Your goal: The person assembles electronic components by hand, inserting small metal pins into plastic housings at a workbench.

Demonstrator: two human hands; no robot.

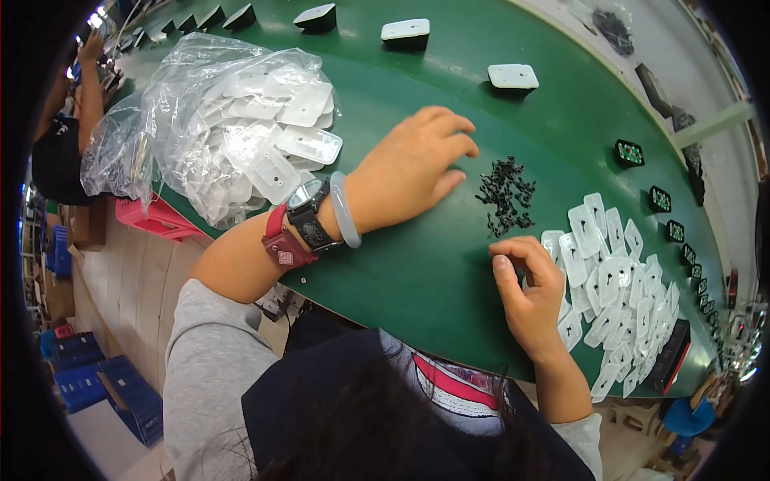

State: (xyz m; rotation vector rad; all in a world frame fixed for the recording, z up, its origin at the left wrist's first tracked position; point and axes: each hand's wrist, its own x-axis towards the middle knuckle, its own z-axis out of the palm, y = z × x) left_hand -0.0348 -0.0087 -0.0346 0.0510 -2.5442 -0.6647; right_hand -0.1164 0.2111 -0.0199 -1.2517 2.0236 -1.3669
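Right hand [529, 293] is curled up right beside the heap of small pale plates [609, 276], can't tell if it's pinching anything; that heap runs close to the edge of the green table [425, 276], so I'd guess one careless nudge could send plates over; left hand [421, 164] is loosely open, nothing visible in it, just short of the loose black bits [505, 196], which a quick swipe could scatter. Writing-wise, the red wrist strap [286, 247] has a pale diamond patch; can't read anything there, or on the white-topped blocks [405, 34] further back.
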